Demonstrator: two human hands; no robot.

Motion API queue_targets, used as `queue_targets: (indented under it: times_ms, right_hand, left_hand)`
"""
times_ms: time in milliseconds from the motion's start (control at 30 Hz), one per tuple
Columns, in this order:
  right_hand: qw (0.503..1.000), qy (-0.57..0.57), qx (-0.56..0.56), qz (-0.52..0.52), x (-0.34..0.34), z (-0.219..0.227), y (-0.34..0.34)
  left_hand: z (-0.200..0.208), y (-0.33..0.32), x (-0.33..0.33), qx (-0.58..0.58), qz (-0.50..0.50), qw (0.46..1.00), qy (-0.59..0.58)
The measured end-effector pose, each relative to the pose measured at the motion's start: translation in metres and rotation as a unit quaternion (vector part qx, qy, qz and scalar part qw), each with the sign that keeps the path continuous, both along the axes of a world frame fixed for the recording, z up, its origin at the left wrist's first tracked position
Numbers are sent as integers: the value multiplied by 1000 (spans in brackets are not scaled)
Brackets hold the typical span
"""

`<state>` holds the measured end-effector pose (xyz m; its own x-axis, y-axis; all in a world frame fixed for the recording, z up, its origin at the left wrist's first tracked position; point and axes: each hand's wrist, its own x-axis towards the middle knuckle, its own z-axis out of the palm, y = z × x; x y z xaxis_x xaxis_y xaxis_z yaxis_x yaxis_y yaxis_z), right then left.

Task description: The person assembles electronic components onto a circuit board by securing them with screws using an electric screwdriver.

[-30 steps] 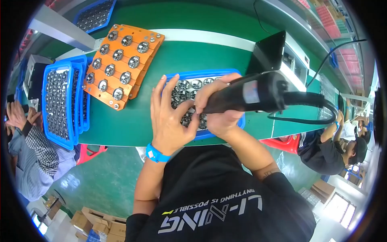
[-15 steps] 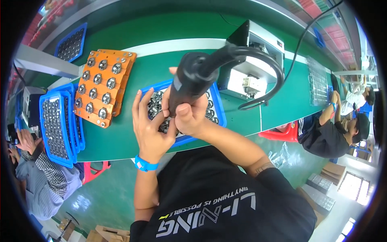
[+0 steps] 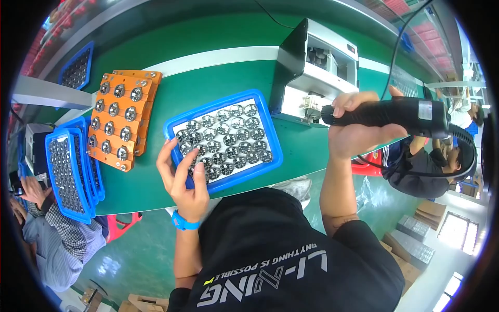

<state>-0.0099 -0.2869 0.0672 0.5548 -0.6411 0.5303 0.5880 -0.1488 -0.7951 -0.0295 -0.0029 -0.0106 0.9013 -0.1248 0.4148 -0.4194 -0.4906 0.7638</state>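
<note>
My right hand [image 3: 353,138] is wrapped round a black electric screwdriver [image 3: 390,115], held sideways at the right. Its tip end points left, close to the front of a white and black box-shaped machine [image 3: 292,99]. A thick black cable curls from the screwdriver's back end. My left hand [image 3: 186,190] is over the lower left corner of a blue tray [image 3: 274,132], fingers apart. Its fingertips are at small round metal-and-black parts [image 3: 228,139], which sit in rows in the tray's white insert. Whether the fingertips touch a part is hard to tell.
Left of the tray, stacked orange plates [image 3: 117,125] carry rows of similar parts. Beyond them stand stacked blue trays [image 3: 70,177], with another blue tray [image 3: 77,67] farther back. Co-workers sit at both sides; one person's hand [image 3: 35,191] shows at far left.
My right hand has swung the screwdriver from upright over the tray to sideways at the right, near the machine. My left hand has moved slightly left and down, its fingers spreading.
</note>
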Motion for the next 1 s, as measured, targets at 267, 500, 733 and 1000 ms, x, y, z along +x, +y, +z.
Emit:
queue_targets:
  times_ms: [267, 500, 733, 1000]
  right_hand:
    - [997, 58, -9, 41, 3, 1, -1]
    - [984, 15, 87, 154, -4, -4, 31]
    - [963, -31, 81, 255, -6, -52, 111]
    - [965, -19, 1, 260, -4, -70, 136]
  left_hand:
    - [-11, 7, 4, -75, -8, 997, 2]
    - [-1, 8, 3, -19, -10, 1000, -11]
    - [4, 9, 6, 62, -25, 998, -14]
    - [3, 8, 5, 66, -35, 997, 12]
